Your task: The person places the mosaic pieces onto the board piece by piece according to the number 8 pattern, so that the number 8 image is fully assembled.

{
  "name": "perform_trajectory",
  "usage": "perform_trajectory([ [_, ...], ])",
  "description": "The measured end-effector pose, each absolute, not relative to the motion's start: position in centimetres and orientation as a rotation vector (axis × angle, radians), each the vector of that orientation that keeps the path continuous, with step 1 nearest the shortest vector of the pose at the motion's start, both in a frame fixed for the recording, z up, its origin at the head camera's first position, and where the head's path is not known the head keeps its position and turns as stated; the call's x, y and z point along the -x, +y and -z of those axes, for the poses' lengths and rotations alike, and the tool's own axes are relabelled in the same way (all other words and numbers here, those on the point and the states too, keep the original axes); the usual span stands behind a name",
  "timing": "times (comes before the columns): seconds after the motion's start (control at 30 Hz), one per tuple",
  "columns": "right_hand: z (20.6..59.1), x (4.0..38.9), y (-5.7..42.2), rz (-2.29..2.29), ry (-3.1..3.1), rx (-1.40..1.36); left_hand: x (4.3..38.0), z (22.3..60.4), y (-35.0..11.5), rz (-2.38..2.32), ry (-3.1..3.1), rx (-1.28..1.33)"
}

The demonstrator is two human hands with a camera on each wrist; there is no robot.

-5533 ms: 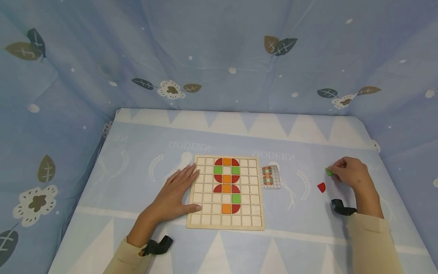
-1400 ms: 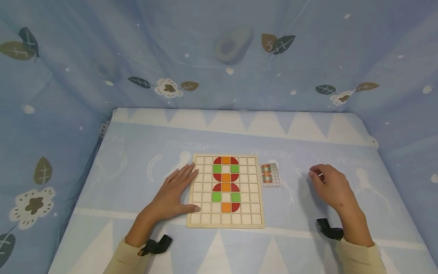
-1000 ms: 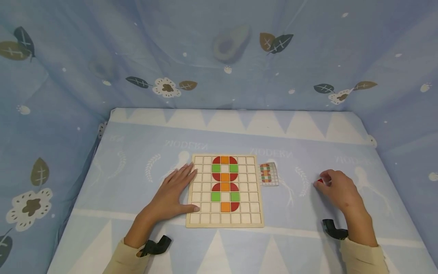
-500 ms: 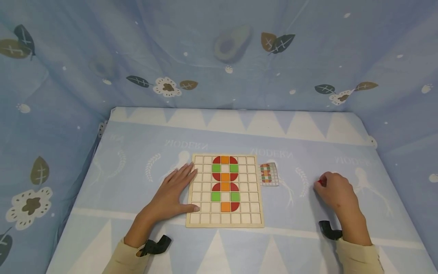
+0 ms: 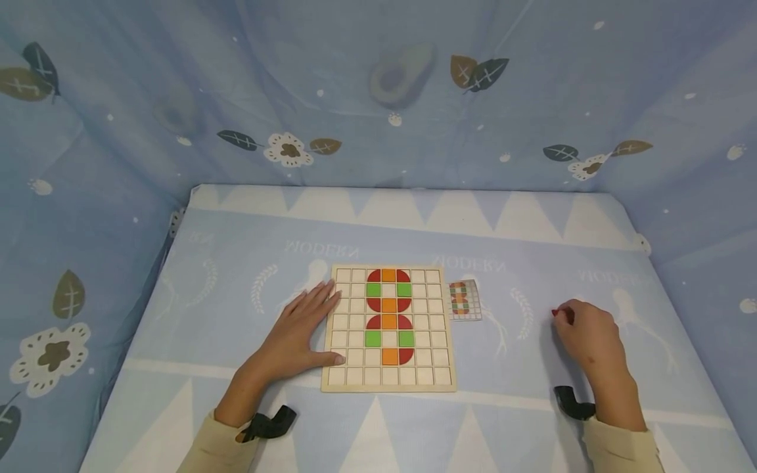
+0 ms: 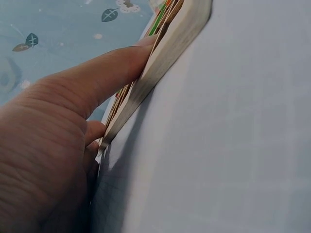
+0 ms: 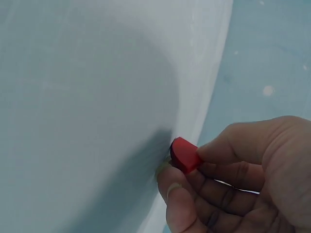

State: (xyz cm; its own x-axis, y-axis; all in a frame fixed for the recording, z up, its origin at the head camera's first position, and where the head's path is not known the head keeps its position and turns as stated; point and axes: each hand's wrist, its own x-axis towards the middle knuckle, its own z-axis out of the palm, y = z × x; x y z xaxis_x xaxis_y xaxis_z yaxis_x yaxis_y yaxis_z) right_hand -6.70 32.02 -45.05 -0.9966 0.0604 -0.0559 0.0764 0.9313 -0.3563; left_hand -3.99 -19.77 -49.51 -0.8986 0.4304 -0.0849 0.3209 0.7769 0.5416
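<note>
A wooden grid board lies mid-table, with red quarter-round, orange square and green square pieces set in its middle columns. In its sixth row sit an orange square and, to the right of that, a red quarter-round. My left hand rests on the board's left edge, fingers spread, thumb on the lower cells. Well to the right of the board, my right hand pinches a red quarter-round piece between thumb and fingers, close to the tabletop. Part of that piece is hidden by the fingers.
Touching or very near the board's right side lies a small pattern card showing a similar coloured design. Patterned blue curtains hang behind and at both sides of the table. A dark wrist mount sits on each forearm.
A green square that my right hand held earlier now sits in the board's fifth row, left column. The right hand has picked up the red quarter-round from the table. My left hand stays put.
</note>
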Motion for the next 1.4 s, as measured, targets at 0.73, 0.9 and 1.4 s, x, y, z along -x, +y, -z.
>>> perform_trajectory([
  [0.73,42.7,7.2,24.3,0.947,2.938,0.222,4.1,49.9,-19.9,-0.789,2.782,-0.619],
  [0.9,42.3,7.3,20.0,0.984,2.838,0.389,4.1,49.9,-19.8,-0.800,2.793,-0.629],
  [1.4,44.0,5.8,7.9,0.878,2.517,0.909,4.1,49.9,-20.0,-0.806,2.774,-0.609],
])
